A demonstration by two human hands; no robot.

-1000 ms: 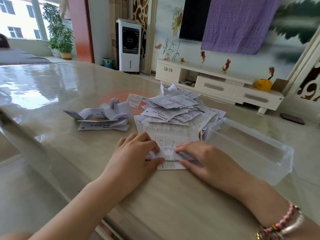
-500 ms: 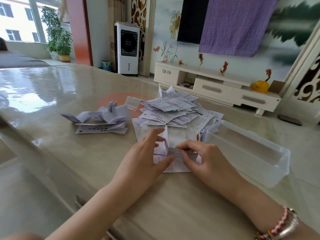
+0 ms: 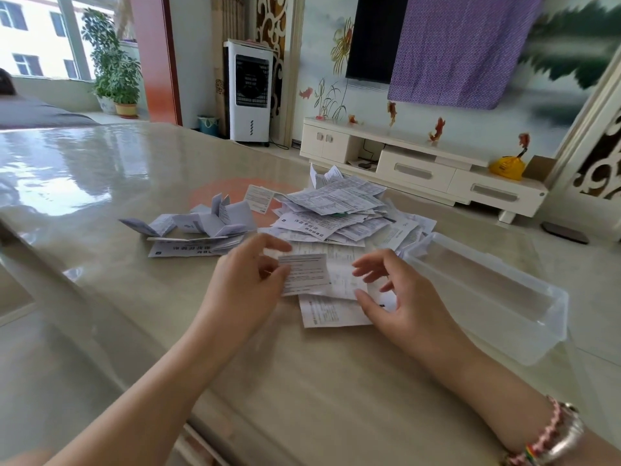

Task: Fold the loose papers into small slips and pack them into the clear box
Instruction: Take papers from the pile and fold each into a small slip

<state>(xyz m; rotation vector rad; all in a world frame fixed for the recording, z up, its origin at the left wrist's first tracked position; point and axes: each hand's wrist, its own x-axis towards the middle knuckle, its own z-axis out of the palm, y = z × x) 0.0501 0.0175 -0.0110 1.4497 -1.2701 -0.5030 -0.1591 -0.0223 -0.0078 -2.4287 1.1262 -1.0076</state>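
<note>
A big heap of loose printed papers (image 3: 336, 210) lies mid-table. My left hand (image 3: 245, 280) pinches a folded paper slip (image 3: 304, 274) by its left edge, raised a little over a flat sheet (image 3: 329, 314). To the right of the slip, my right hand (image 3: 403, 297) hovers with its fingers spread and loosely bent. Its thumb is close to the paper's right edge and it grips nothing. The clear box (image 3: 551, 297) stands to the right of my right hand and looks empty. A small group of folded slips (image 3: 201, 227) sits left of the heap.
The glossy table (image 3: 100, 183) stretches far to the left, and its near edge runs under my forearms. One lone paper (image 3: 258, 196) lies behind the heap. Beyond the table stand a white TV cabinet (image 3: 420, 163) and a white air cooler (image 3: 250, 92).
Both hands were pressing a fold flat on the table. Now my left hand has lifted the folded slip, and my right hand has come off it with fingers spread.
</note>
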